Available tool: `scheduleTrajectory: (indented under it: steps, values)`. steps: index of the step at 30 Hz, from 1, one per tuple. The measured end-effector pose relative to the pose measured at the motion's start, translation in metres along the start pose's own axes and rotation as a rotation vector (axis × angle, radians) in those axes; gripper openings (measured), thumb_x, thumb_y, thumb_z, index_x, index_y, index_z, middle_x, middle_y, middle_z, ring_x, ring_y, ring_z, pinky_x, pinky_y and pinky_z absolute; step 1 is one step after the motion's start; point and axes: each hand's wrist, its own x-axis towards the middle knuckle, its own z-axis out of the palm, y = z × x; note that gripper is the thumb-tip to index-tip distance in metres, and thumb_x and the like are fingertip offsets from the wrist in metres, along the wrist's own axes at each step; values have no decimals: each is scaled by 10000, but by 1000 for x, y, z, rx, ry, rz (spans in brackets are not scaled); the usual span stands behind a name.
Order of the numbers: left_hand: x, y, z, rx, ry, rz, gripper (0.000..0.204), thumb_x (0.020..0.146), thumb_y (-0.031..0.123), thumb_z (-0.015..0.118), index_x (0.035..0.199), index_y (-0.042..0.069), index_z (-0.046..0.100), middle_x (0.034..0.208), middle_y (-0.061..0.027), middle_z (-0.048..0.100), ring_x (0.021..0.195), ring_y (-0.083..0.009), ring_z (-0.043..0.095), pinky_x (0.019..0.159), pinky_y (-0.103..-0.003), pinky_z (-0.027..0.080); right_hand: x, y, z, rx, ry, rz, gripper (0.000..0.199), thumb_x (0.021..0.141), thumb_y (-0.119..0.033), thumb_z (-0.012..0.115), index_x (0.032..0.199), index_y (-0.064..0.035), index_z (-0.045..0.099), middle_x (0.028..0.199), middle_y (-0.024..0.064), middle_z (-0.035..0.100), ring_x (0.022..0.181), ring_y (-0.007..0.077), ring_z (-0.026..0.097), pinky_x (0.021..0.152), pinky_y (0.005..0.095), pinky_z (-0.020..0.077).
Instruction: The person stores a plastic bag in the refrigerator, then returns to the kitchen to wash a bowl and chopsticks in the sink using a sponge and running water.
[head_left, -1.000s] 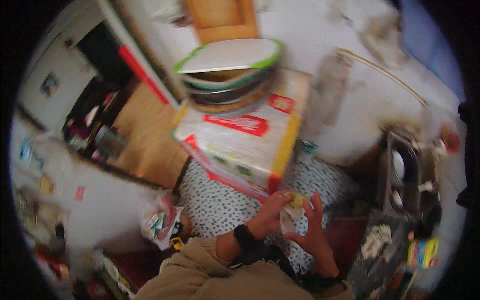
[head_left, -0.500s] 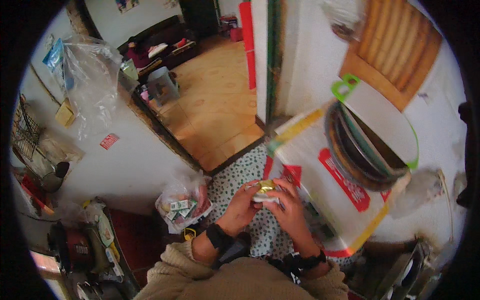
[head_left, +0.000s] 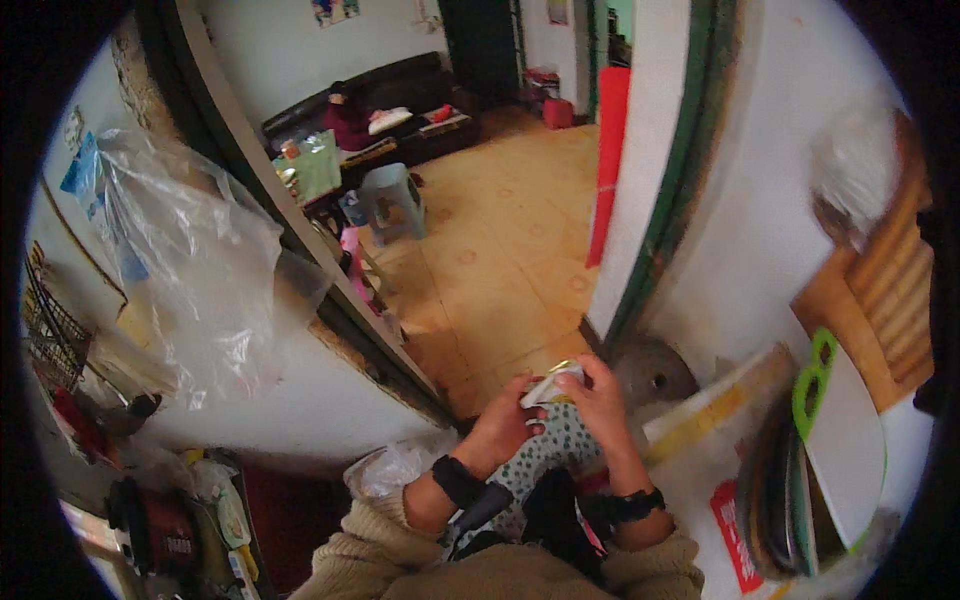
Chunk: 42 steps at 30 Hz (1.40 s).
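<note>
"Head view: what is held, and how many?"
"One white-and-gold packet (head_left: pixel 541 393), between the left hand (head_left: pixel 503 424) and right hand (head_left: pixel 597 400), fingers of both clamped on it."
"Around them?"
"One hanging clear plastic bag (head_left: pixel 195 270) left of the left hand, one green-handled white board (head_left: pixel 848 450) right of the right hand, one stool (head_left: pixel 390 190) beyond both."

Dim, soft light prevails while lines bend toward black corners
</note>
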Motion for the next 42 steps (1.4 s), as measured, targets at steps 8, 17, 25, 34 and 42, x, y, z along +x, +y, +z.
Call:
scheduleTrajectory:
  steps: [8, 17, 25, 34, 42]
  values:
    - [111, 81, 47, 245, -83, 0, 336, 883, 378, 643, 1142, 179, 568, 1075, 53, 558, 1046, -124, 504, 828, -301, 424, 134, 31, -39, 37, 282, 10, 249, 796, -127, 676, 991, 10, 604, 853, 59, 623, 765, 118, 554, 721, 272, 461]
    - [287, 157, 16, 206, 32, 130, 170, 892, 155, 639, 1012, 37, 610, 876, -44, 626, 768, -146, 598, 693, -279, 489, 282, 69, -52, 8, 220, 144, 304, 835, -175, 664, 1055, 13, 574, 879, 37, 590, 779, 108, 540, 665, 282, 461]
    - [392, 341, -23, 198, 156, 313, 88, 870, 85, 629, 946, 42, 616, 847, -43, 625, 713, -127, 567, 647, -248, 465, 498, 74, 22, 701, 21, 441, 266, 915, -190, 603, 1140, -60, 546, 995, 41, 608, 805, 153, 589, 602, 290, 487]
    - [495, 526, -102, 32, 259, 353, 128, 850, 93, 632, 962, 53, 585, 839, -32, 593, 712, -117, 544, 639, -245, 453, 737, 94, 127, 478, -261, 429, 319, 806, -125, 669, 1084, -33, 541, 942, 71, 612, 777, 139, 589, 586, 272, 498]
    - [614, 676, -129, -68, 304, 357, 145, 920, 210, 593, 1002, 92, 576, 885, -2, 597, 797, -107, 562, 697, -261, 454, 948, 136, 182, 361, -278, 333, 262, 784, -67, 663, 996, -40, 512, 864, 65, 589, 696, 138, 576, 546, 271, 481]
